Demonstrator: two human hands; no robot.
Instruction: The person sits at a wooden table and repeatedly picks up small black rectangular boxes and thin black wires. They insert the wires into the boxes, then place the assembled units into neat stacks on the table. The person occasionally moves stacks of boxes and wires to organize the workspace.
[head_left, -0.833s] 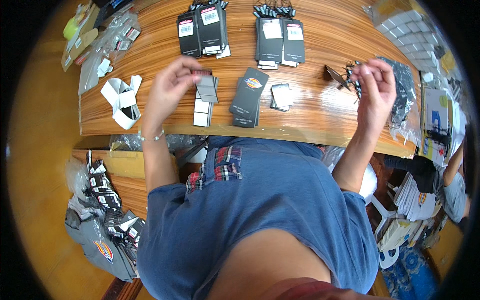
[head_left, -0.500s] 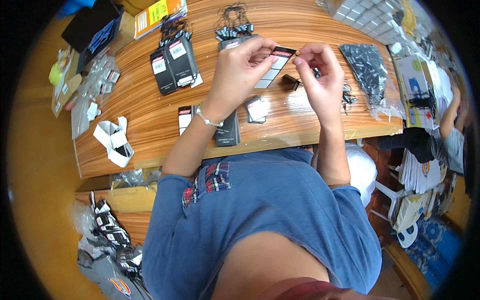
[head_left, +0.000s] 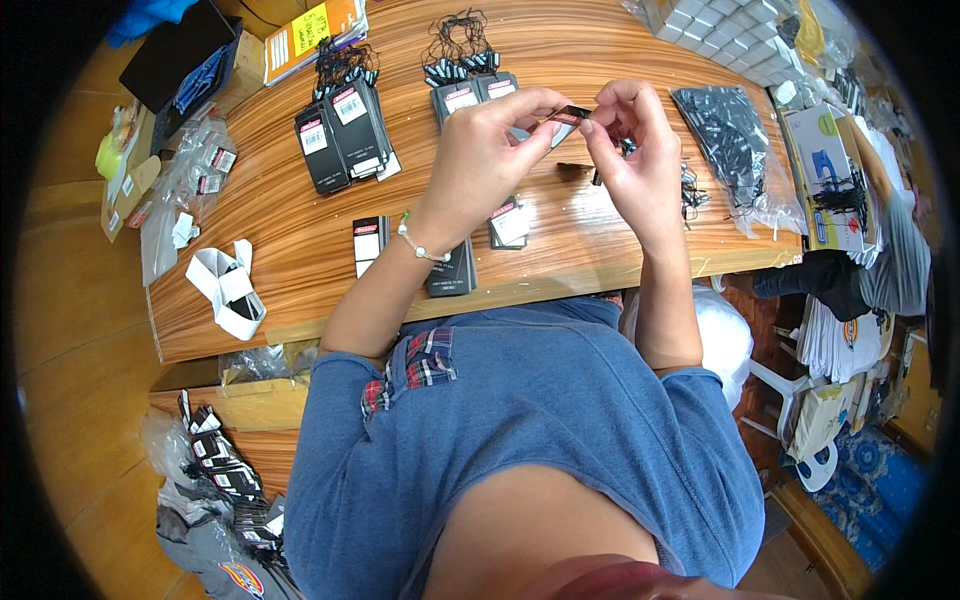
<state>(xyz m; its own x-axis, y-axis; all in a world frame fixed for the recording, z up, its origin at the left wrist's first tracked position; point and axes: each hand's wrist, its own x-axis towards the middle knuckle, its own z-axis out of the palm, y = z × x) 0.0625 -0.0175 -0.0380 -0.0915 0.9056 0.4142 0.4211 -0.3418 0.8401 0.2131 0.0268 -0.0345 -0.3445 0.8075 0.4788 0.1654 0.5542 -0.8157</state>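
Observation:
My left hand [head_left: 492, 150] pinches a black hang tag [head_left: 570, 116] with a red band and pale panels, held tilted above the table. At the tag's upper end, the thumb and fingers of my right hand [head_left: 642, 150] are pinched together; whatever small thing they hold is hidden. A dark small object [head_left: 574, 168] lies beneath, partly covered by my right hand. Below my left wrist is a stack of dark tags [head_left: 453, 272], with a single black-and-white tag [head_left: 369, 243] to its left. A smaller stack of tags [head_left: 509, 224] sits between my forearms.
Farther back are two groups of strung tags [head_left: 345, 130] [head_left: 462, 97]. To the right lie loose black strings [head_left: 692, 190] and a clear bag of black strings [head_left: 735, 150]. A looped white strip [head_left: 228, 290] rests at left. Another person's arm [head_left: 880, 180] shows at far right.
The tag has tipped, so its face looks foreshortened now. My right fingers have come closer to my left ones at its upper end. The view has shifted slightly.

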